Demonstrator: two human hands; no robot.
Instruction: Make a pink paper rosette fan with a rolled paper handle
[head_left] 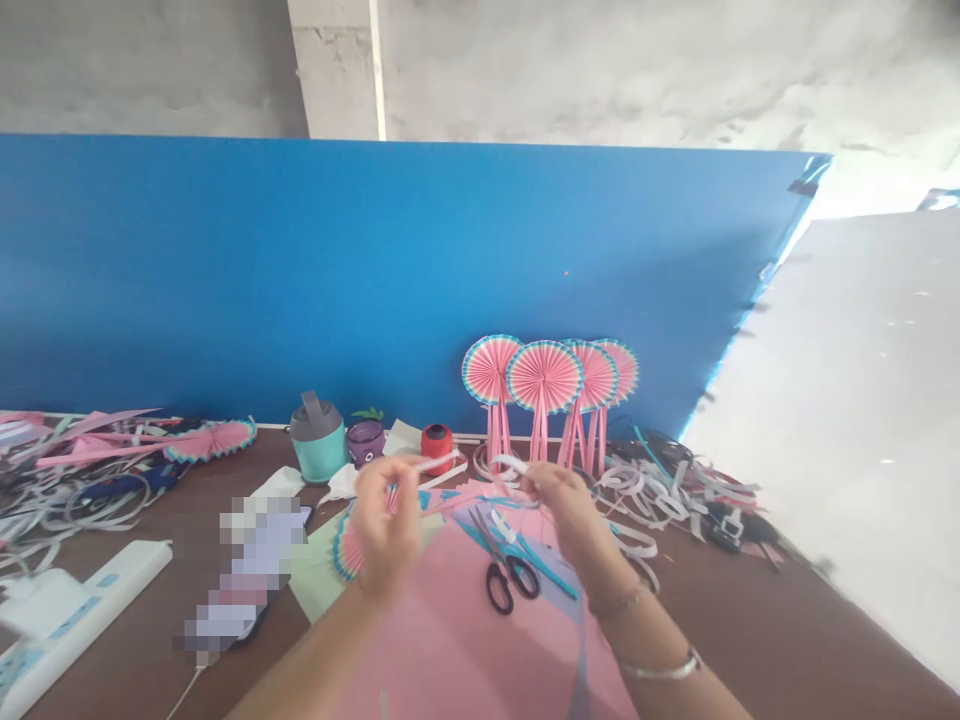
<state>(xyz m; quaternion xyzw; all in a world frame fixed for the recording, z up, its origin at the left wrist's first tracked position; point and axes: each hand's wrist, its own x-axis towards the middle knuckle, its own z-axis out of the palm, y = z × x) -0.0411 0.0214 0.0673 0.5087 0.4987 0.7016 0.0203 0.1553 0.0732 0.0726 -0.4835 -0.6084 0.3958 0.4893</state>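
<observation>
My left hand (386, 520) is raised over the pink paper (442, 620), its fingers pinched on a thin white strip (441, 462) that sticks out to the right. Across from it, my right hand (556, 492) pinches a curled white strip (510, 462); whether both are one piece I cannot tell. Behind my left wrist lies a pleated pink paper fan (346, 545) with a blue edge, partly hidden. Scissors with black handles (504, 572) rest partly open on the paper between my hands, beside blue strips (551, 572).
Several round pink fans (544, 378) lean upright against the blue partition (300, 270). A teal cup (319, 440), a purple pot (366, 441) and a red container (437, 447) stand behind. Curled white strips (637, 490) pile up right. A phone (251, 575) and power strip (97, 620) lie left.
</observation>
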